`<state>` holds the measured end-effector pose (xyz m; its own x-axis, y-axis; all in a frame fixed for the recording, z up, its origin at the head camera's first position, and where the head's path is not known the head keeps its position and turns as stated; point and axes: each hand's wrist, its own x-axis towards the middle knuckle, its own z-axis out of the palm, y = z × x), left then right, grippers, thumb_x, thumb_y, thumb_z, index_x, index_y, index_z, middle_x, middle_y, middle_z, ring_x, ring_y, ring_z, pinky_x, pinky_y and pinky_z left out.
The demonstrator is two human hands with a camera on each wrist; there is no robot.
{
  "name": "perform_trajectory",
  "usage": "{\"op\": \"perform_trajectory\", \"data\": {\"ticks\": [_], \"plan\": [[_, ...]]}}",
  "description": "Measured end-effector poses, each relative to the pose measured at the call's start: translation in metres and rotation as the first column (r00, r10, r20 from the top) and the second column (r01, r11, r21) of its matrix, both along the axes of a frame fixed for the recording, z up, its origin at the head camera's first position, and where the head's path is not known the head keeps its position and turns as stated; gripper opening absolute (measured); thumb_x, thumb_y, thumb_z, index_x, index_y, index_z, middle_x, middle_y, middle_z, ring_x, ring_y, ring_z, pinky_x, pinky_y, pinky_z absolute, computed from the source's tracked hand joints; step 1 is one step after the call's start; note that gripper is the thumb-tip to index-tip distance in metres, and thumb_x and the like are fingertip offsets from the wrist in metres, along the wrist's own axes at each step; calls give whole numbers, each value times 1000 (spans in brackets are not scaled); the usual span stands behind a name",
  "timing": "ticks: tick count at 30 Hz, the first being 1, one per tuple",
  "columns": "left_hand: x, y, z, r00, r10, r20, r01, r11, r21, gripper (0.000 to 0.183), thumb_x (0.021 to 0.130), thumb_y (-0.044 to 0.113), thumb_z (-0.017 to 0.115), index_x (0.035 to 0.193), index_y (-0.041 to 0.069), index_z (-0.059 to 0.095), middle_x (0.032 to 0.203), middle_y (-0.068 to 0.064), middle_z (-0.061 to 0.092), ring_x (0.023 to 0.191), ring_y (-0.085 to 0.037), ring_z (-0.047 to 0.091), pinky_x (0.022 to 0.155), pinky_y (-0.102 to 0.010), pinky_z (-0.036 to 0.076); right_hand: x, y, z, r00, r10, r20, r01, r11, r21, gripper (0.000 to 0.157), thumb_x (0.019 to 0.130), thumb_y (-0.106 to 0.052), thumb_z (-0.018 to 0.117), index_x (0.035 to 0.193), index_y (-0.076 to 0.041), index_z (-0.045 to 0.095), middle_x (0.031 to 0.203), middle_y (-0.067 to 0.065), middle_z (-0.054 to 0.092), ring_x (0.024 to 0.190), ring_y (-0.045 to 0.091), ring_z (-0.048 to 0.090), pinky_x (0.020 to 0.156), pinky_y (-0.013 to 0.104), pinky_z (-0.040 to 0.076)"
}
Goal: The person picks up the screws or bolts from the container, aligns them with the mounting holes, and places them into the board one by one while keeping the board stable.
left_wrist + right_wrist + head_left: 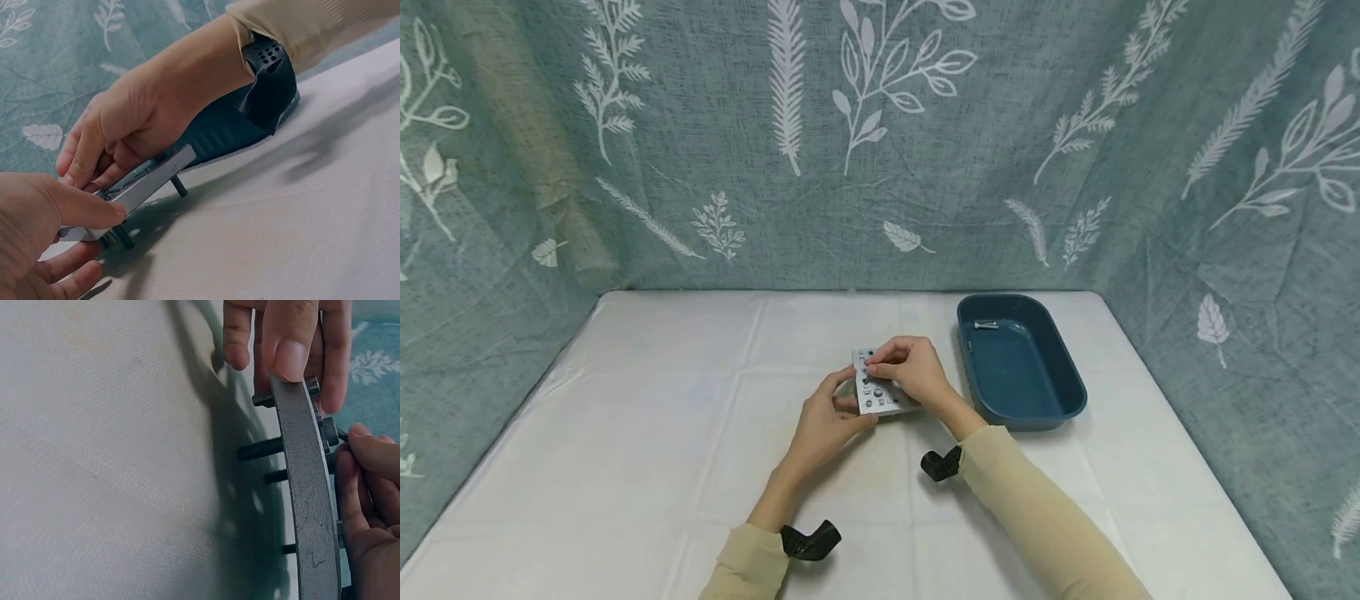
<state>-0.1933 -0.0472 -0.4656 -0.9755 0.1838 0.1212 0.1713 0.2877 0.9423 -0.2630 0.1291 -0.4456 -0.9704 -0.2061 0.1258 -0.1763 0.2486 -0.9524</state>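
A grey metal plate [883, 407] with several bolts through it is held just above the white cloth, tilted. My left hand [822, 427] grips its left edge, the thumb along the side and the fingers around the plate. From the underside several threaded bolt shafts [262, 449] stick out in the right wrist view. Over the plate's upper face, my right hand [917, 367] pinches a thin dark piece [342, 434] against a bolt head [329, 431]. The fingers hide most of that piece, so its kind is unclear.
A dark blue tray [1069, 421] stands to the right of the plate, close to my right forearm. In its far left corner lie some small silver bolts [986, 325]. A white cloth [625, 433] covers the table, and a green leaf-patterned curtain [715, 125] hangs behind and at both sides.
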Motion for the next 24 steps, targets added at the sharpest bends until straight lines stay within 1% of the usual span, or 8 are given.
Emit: {"op": "perform_trajectory", "data": {"ticks": [8, 14, 18, 24], "plan": [[-1, -1, -1, 1000, -11, 0, 11, 1000, 17, 78, 81, 4, 81, 147, 2, 39, 100, -14, 70, 85, -24, 71, 78, -39, 55, -3, -1, 2, 1000, 23, 4, -23, 999, -36, 6, 81, -2, 79, 83, -3, 74, 83, 4, 74, 81, 19, 70, 73, 29, 53], [0, 0, 2, 1000, -12, -2, 12, 1000, 18, 78, 81, 5, 80, 148, 3, 39, 99, -13, 70, 84, -25, 70, 78, -40, 54, -5, -2, 4, 996, 78, 37, -78, 997, 13, 9, 80, -1, 80, 81, -3, 72, 80, 4, 73, 76, 19, 70, 69, 27, 52], [0, 0, 4, 1000, -9, 7, 9, 1000, 18, 79, 81, 4, 80, 148, 3, 39, 99, -13, 70, 85, -25, 70, 79, -40, 54, -4, -3, 5, 996, 84, 42, -86, 995, 48, 10, 79, -1, 81, 79, -3, 71, 77, 4, 73, 72, 18, 69, 65, 25, 51], [0, 0, 4, 1000, 2, 23, -2, 1000, 17, 78, 81, 6, 81, 147, 3, 40, 98, -12, 70, 84, -25, 70, 79, -41, 54, -4, -3, 6, 992, 115, 54, -117, 992, 42, 11, 79, 3, 80, 77, -1, 70, 75, 5, 72, 69, 16, 68, 61, 24, 50]]}}
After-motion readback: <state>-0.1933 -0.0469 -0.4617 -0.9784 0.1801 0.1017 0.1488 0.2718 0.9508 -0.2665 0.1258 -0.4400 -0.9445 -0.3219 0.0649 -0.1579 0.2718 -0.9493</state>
